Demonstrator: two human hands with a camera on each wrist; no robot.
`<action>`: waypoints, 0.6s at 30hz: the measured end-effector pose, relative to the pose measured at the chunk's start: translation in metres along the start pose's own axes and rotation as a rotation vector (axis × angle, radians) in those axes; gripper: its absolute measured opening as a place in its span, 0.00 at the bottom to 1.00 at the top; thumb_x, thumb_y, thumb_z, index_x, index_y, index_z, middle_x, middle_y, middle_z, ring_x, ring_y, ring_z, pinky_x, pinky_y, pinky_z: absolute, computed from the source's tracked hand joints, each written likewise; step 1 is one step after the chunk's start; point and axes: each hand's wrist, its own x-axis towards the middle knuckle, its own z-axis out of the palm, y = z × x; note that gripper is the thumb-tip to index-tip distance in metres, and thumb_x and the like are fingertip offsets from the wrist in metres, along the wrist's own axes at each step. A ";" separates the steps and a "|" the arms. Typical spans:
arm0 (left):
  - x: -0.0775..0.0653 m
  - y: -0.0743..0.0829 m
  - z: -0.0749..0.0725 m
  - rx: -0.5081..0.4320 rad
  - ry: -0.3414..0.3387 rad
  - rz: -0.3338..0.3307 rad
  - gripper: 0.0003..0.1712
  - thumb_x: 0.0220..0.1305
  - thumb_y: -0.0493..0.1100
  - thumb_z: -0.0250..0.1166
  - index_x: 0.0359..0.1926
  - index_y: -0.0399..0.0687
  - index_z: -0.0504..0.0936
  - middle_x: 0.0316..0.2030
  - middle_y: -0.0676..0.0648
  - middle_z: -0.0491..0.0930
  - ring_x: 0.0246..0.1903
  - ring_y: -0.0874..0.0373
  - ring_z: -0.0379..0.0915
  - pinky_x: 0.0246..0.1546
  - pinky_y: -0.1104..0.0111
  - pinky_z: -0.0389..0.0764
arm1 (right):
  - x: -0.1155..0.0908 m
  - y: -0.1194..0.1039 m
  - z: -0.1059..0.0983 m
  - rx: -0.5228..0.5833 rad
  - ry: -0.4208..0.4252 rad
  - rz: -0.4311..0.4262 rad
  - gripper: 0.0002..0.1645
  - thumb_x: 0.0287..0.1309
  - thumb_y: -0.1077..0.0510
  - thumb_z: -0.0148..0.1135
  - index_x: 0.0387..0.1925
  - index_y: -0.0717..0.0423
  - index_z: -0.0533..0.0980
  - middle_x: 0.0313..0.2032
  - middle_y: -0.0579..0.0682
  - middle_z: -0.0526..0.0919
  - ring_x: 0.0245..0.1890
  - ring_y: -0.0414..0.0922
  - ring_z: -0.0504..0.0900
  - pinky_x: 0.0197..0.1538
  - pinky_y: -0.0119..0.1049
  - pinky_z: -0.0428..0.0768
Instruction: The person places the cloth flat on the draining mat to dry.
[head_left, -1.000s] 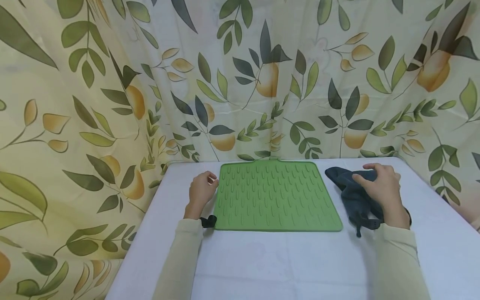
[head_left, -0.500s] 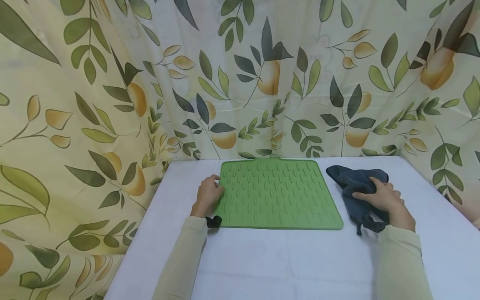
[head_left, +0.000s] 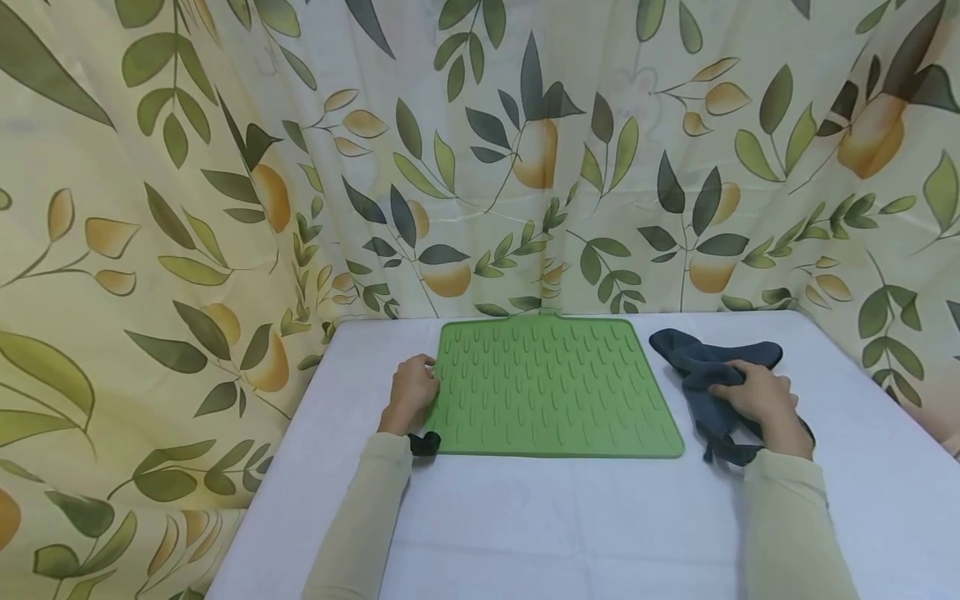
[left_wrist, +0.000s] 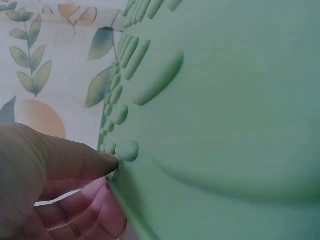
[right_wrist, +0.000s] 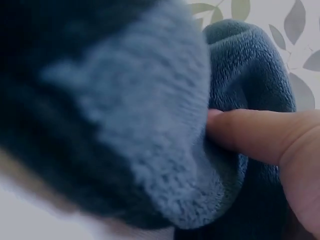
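Note:
A green mat (head_left: 555, 392) with raised drop-shaped ridges lies on the white table. At its left edge is my left hand (head_left: 411, 387), pinching the rim; the left wrist view shows the thumb (left_wrist: 82, 157) on the ridged face and the fingers curled behind the edge. A crumpled dark blue plush cloth (head_left: 697, 354) lies right of the mat. My right hand (head_left: 765, 400) grips it, bunching the fabric. In the right wrist view the thumb (right_wrist: 255, 132) presses into a fold of the cloth, while the other fingers are hidden by it.
The white table (head_left: 510, 533) extends in front of the mat and to both sides. Behind and to the left hangs a curtain (head_left: 480, 150) printed with leaves and fruit, right at the table's back edge.
My left hand has moved right to the mat's edge and taken hold of it. My right hand has come down onto the cloth and gathered it between its fingers.

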 end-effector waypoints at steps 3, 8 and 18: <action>0.000 0.000 -0.002 0.002 -0.004 -0.019 0.22 0.58 0.34 0.59 0.55 0.42 0.79 0.39 0.45 0.83 0.34 0.54 0.77 0.33 0.66 0.77 | 0.001 -0.004 0.001 -0.008 0.036 0.010 0.41 0.55 0.46 0.63 0.61 0.68 0.64 0.57 0.82 0.57 0.52 0.80 0.52 0.47 0.71 0.53; 0.001 0.000 -0.004 0.026 0.006 -0.003 0.20 0.57 0.34 0.58 0.53 0.42 0.81 0.41 0.45 0.84 0.35 0.53 0.76 0.37 0.63 0.78 | 0.005 -0.010 0.003 -0.010 0.064 -0.007 0.50 0.54 0.43 0.65 0.68 0.65 0.56 0.57 0.84 0.54 0.53 0.81 0.52 0.46 0.72 0.52; 0.002 -0.003 -0.003 0.041 0.006 0.023 0.20 0.58 0.35 0.59 0.52 0.43 0.82 0.44 0.45 0.85 0.41 0.52 0.80 0.43 0.59 0.80 | 0.004 -0.012 0.005 -0.018 0.126 -0.003 0.34 0.60 0.52 0.58 0.65 0.62 0.64 0.60 0.78 0.65 0.55 0.78 0.63 0.49 0.68 0.63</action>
